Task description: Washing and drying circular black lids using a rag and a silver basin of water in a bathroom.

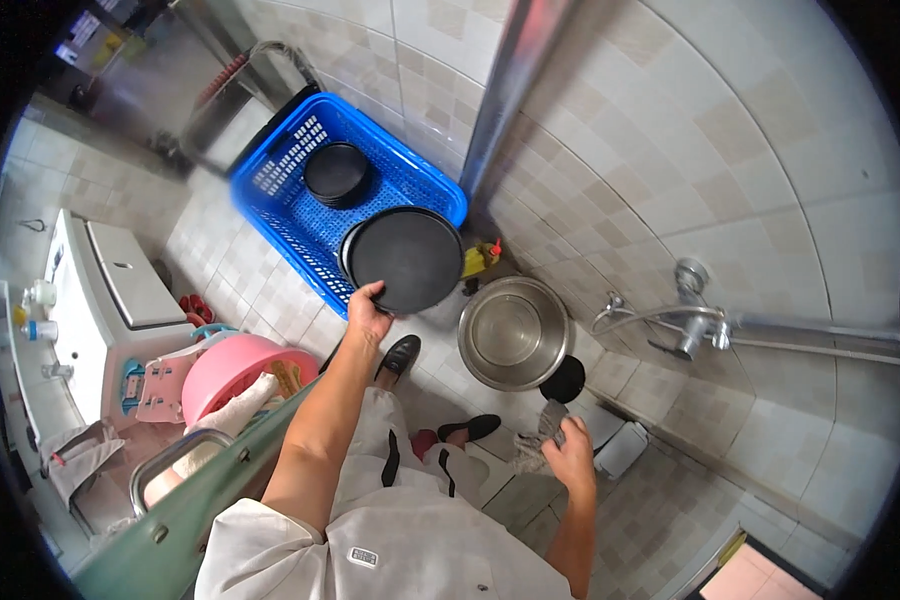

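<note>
Tiled walls [660, 150] close in round this wet room, where a blue basket [400, 185] sits on the floor [265, 285] near 12 o'clock from the person and a steel basin [553, 335] near 1 o'clock. By my reading, the sorting of black pans is partly done: a stack of small pans [336, 172] already lies in the basket, while a large black pan [407, 260] is not yet let go. That pan lies at 1 o'clock from the left hand [369, 315], which is closed on its near rim; it overlaps the basket's near right corner, and whether it rests there or hangs above I can't tell. Curled tight, the right hand [570, 455] grips a grey cloth [542, 432], below the basin, around its 5 o'clock.
</note>
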The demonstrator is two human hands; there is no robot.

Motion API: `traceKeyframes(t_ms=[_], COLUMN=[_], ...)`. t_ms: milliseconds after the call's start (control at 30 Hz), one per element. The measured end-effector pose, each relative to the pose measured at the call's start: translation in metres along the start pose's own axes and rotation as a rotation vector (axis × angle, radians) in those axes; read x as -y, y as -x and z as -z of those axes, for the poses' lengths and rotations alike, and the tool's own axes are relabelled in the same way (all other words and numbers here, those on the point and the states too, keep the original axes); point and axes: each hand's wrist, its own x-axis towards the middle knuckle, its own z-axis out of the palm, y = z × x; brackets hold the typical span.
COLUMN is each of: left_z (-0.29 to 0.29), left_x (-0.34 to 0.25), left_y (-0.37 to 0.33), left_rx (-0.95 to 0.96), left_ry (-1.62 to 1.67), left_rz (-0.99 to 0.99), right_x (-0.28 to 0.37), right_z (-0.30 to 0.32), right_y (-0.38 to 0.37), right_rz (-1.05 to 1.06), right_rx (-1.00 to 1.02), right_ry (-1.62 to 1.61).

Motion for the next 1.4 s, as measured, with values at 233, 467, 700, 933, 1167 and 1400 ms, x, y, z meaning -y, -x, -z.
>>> traceKeyframes(t_ms=[233, 467, 700, 933, 1167, 1400], left_z=[0.031, 0.080, 0.068, 0.085, 0.067, 0.050], left_x=[-0.067, -0.105, -0.148, -0.189, -0.183, -0.195], left_y=[-0.108, -0.188, -0.281, -0.368, -0.384, -0.379], left_rx=[-0.244, -0.347, -0.235, -0.253, -0.225, -0.218], left_ry=[-0.274, -0.193, 0.088, 0.150, 0.160, 0.028], left_rz=[-0.245, -0.294, -0.406, -0.435, -0.499, -0.413], right_x=[-0.018, -0.036, -0.032, -0.021, -0.013, -0.016], right_z=[-0.025, -0.063, -0.088, -0.105, -0.107, -0.118], right_y=[-0.004, -0.014, -0.029, -0.050, -0.066, -0.056], right_rz=[-0.273, -0.263, -0.411, -0.419, -0.564, -0.511], right_rx=[0.005, -0.073, 0.042, 0.039, 0.299, 0.278], right_ry=[-0.047, 0.029, 0.078, 0.007, 0.168, 0.156])
